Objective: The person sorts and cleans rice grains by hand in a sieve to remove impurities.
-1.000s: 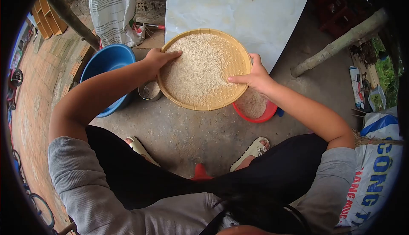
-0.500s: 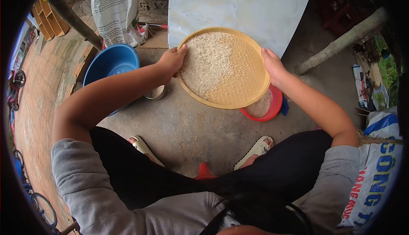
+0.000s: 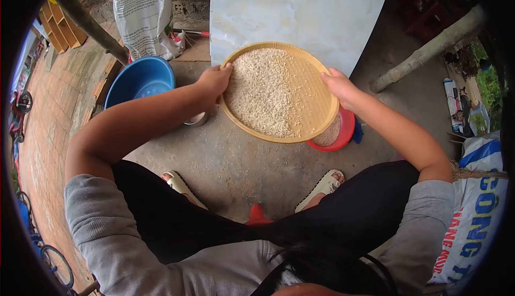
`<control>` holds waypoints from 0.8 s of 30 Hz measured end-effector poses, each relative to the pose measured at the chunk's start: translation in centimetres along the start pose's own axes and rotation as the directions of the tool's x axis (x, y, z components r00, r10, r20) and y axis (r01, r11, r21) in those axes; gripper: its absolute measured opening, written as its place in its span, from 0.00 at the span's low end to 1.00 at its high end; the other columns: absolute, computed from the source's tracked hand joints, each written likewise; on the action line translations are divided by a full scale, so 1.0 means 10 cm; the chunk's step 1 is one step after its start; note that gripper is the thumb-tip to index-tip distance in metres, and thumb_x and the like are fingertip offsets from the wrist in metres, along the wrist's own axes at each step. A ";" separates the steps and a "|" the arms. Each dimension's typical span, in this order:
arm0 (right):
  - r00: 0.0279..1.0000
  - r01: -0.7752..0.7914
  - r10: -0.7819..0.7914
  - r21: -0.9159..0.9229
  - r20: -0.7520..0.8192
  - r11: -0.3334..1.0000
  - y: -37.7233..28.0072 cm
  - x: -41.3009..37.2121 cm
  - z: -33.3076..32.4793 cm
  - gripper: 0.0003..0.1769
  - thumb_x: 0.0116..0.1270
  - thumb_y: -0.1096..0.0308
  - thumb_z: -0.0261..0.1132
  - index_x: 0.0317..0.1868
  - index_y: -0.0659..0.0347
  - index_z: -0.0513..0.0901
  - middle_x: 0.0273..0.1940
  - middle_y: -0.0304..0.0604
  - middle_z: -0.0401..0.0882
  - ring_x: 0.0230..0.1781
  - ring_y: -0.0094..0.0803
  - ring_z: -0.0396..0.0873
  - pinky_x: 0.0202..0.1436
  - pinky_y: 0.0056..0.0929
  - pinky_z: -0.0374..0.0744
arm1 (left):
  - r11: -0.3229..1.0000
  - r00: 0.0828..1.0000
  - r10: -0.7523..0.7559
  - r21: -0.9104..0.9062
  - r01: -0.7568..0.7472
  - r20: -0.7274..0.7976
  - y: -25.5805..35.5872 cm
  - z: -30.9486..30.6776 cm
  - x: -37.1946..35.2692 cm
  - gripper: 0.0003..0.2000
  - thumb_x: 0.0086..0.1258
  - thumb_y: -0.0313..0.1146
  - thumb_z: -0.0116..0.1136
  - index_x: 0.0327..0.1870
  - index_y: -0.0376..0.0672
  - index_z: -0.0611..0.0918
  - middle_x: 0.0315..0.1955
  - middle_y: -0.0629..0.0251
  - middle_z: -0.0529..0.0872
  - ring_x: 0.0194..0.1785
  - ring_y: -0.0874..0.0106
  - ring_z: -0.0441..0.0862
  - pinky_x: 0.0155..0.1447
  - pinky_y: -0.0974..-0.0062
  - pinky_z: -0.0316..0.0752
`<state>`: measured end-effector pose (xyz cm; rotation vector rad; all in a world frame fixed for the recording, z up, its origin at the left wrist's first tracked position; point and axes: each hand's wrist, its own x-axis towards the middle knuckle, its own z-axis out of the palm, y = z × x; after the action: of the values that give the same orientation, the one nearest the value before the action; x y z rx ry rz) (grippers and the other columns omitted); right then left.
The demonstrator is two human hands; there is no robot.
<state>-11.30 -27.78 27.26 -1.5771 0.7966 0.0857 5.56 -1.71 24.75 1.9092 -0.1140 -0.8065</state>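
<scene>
A round, shallow woven winnowing basket (image 3: 316,103) is held up in front of me above the concrete floor. Pale rice grains (image 3: 260,92) lie heaped over its left and middle part, with scattered grains toward the right. My left hand (image 3: 215,80) grips the left rim, thumb on top. On the right rim my right hand (image 3: 339,86) is closed too, its thumb over the edge and other fingers mostly hidden below. Under the basket's lower right side a red basin (image 3: 348,130) with grain in it is partly covered.
To the left stands a blue basin (image 3: 140,76), with a small grain-holding can (image 3: 197,119) beside it. A whitish board (image 3: 300,12) lies ahead. Sacks (image 3: 142,14) stand at back left and right (image 3: 475,215). Wooden poles (image 3: 429,49) slant at both sides.
The basket has come slightly lower and nearer to me, with both hands still on it. The grains have shifted and spread toward the near rim.
</scene>
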 end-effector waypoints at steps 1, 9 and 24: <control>0.996 0.087 -0.083 -0.151 0.033 0.985 0.10 0.06 0.03 0.19 0.76 0.63 0.47 0.60 0.66 0.65 0.54 0.48 0.74 0.55 0.33 0.74 0.54 0.35 0.77 | 0.997 0.999 -0.025 -0.074 0.027 0.039 -0.01 -0.17 0.16 0.22 0.74 0.50 0.44 0.57 0.42 0.73 0.41 0.59 0.81 0.37 0.69 0.81 0.38 0.66 0.79; 0.986 -0.168 0.167 0.041 0.009 0.985 -0.13 -0.09 -0.01 0.21 0.75 0.61 0.46 0.62 0.65 0.62 0.55 0.49 0.73 0.54 0.37 0.75 0.53 0.41 0.77 | 0.997 0.998 -0.058 -0.052 0.058 -0.006 0.04 0.10 -0.21 0.22 0.74 0.49 0.44 0.58 0.41 0.73 0.44 0.59 0.80 0.43 0.68 0.80 0.37 0.64 0.79; 0.980 0.193 -0.171 -0.274 0.102 0.942 0.12 0.01 0.11 0.18 0.75 0.64 0.48 0.57 0.69 0.66 0.51 0.49 0.76 0.48 0.33 0.78 0.49 0.36 0.79 | 0.990 0.998 0.014 -0.141 -0.006 0.057 0.06 -0.29 0.03 0.18 0.75 0.47 0.44 0.53 0.43 0.76 0.34 0.61 0.83 0.32 0.69 0.83 0.35 0.69 0.80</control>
<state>-11.45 -26.73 25.99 -1.9005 0.5930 0.1291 7.66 0.13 25.89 1.7522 -0.0999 -0.8413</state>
